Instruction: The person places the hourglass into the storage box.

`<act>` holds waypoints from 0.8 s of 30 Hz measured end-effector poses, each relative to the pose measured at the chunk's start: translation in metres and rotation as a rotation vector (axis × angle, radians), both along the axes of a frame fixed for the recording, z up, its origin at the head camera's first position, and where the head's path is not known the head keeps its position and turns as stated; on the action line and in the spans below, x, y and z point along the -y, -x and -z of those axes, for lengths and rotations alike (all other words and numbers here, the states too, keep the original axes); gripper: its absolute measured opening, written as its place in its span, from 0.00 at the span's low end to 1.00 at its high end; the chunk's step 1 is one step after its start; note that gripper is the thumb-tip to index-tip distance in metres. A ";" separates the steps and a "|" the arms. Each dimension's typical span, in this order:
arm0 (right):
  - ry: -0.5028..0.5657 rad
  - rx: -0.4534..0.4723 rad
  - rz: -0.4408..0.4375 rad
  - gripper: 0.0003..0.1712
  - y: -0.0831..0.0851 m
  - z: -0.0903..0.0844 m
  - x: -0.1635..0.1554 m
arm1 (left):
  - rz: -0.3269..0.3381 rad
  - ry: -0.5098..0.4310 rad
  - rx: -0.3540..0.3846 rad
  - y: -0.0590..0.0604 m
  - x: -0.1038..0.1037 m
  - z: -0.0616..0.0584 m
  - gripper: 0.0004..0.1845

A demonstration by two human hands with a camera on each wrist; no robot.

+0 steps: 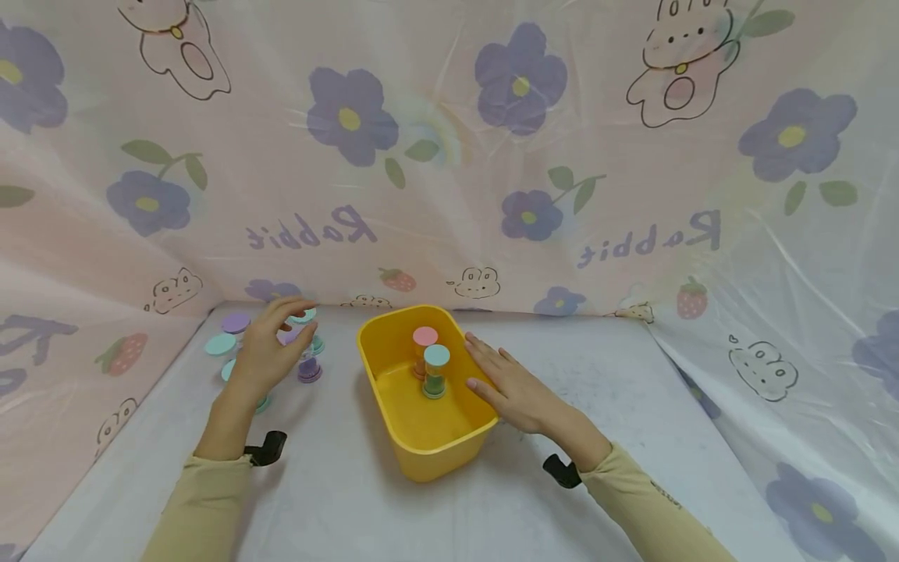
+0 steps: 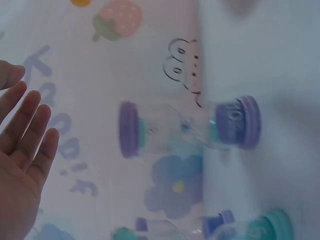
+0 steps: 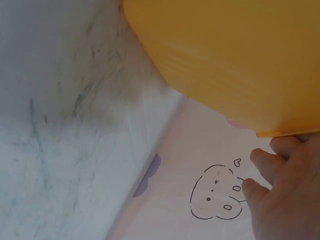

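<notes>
My left hand [image 1: 263,351], its fingers bent and spread from the thumb, hovers over a group of small sand timers at the left. A sand timer with purple caps [image 2: 252,122] stands apart from the fingers in the left wrist view; another purple-capped one [image 1: 309,371] is just right of the hand. My right hand [image 1: 516,386] rests with fairly straight fingers on the right rim of a yellow bin [image 1: 438,464]. Inside the bin stand a pink-capped sand timer [image 1: 424,337] and a teal-capped sand timer [image 1: 436,357].
More timers, with a purple cap [image 1: 236,322] and a teal cap [image 1: 221,344], stand left of the left hand, partly hidden by it. A patterned curtain [image 1: 435,179] hangs behind and beside the white table [image 1: 323,484].
</notes>
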State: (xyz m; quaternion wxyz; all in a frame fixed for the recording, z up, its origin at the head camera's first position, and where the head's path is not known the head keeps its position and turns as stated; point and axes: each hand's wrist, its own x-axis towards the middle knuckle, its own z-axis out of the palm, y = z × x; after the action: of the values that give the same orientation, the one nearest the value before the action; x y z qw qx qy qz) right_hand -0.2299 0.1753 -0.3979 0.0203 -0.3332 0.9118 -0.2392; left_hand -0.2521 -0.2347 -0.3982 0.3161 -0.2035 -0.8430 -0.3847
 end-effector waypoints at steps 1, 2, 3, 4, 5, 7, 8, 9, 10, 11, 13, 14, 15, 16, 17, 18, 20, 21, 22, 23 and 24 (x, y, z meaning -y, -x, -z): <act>0.001 -0.001 -0.001 0.40 0.000 0.000 0.000 | -0.012 -0.005 0.014 0.000 0.003 0.003 0.20; 0.002 -0.001 -0.002 0.40 0.000 0.000 0.000 | -0.025 -0.006 0.026 -0.001 0.006 0.005 0.19; 0.005 -0.001 -0.003 0.40 0.000 0.000 0.000 | -0.036 -0.008 0.043 -0.001 0.008 0.008 0.19; 0.006 0.001 -0.003 0.40 0.000 -0.001 0.000 | -0.045 -0.010 0.059 -0.001 0.011 0.011 0.19; 0.007 0.005 -0.003 0.40 -0.001 -0.001 0.000 | -0.052 -0.014 0.078 -0.001 0.013 0.013 0.19; 0.009 0.008 -0.003 0.40 -0.001 -0.001 0.000 | -0.067 -0.010 0.117 -0.001 0.018 0.018 0.20; 0.011 0.010 -0.003 0.40 -0.001 -0.001 -0.001 | -0.073 -0.002 0.140 -0.001 0.019 0.020 0.20; 0.011 0.011 -0.003 0.40 -0.001 -0.001 -0.001 | -0.074 0.006 0.165 -0.001 0.021 0.022 0.21; 0.011 0.012 -0.003 0.40 -0.001 -0.001 -0.001 | -0.076 0.017 0.192 -0.001 0.023 0.024 0.22; 0.011 0.011 -0.004 0.40 -0.001 -0.001 -0.001 | -0.077 0.029 0.219 0.000 0.025 0.025 0.24; 0.013 0.005 -0.005 0.40 0.000 0.000 -0.001 | -0.072 0.057 0.272 0.000 0.028 0.025 0.27; 0.015 0.002 -0.006 0.40 0.000 0.001 -0.001 | -0.069 0.072 0.297 0.000 0.029 0.025 0.28; 0.016 0.001 -0.007 0.40 0.000 0.001 -0.001 | -0.065 0.087 0.320 0.001 0.030 0.023 0.29; 0.016 0.001 -0.007 0.40 0.001 0.001 -0.001 | -0.065 0.106 0.343 0.001 0.031 0.022 0.30; 0.016 0.000 -0.006 0.40 0.001 0.001 -0.001 | -0.064 0.124 0.362 0.001 0.031 0.020 0.30; 0.015 -0.001 -0.005 0.40 0.001 0.002 -0.001 | -0.062 0.141 0.384 0.001 0.031 0.019 0.30; 0.015 0.003 -0.004 0.40 0.001 0.001 -0.001 | -0.061 0.172 0.414 0.002 0.031 0.017 0.30; 0.013 0.003 -0.004 0.40 0.001 0.001 -0.001 | -0.062 0.187 0.427 0.002 0.031 0.017 0.30; 0.013 0.001 -0.004 0.40 0.001 0.002 -0.001 | -0.062 0.197 0.440 0.002 0.031 0.016 0.30; 0.013 -0.002 -0.005 0.40 0.001 0.002 -0.001 | -0.061 0.204 0.450 0.002 0.031 0.016 0.30; 0.013 -0.003 -0.006 0.40 0.001 0.002 -0.001 | -0.062 0.212 0.458 0.003 0.031 0.016 0.30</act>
State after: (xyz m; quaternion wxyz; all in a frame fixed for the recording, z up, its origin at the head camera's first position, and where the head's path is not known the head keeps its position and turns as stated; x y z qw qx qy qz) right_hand -0.2310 0.1762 -0.3996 0.0175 -0.3362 0.9093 -0.2447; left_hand -0.2549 -0.2658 -0.4140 0.1056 -0.1171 -0.9341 -0.3204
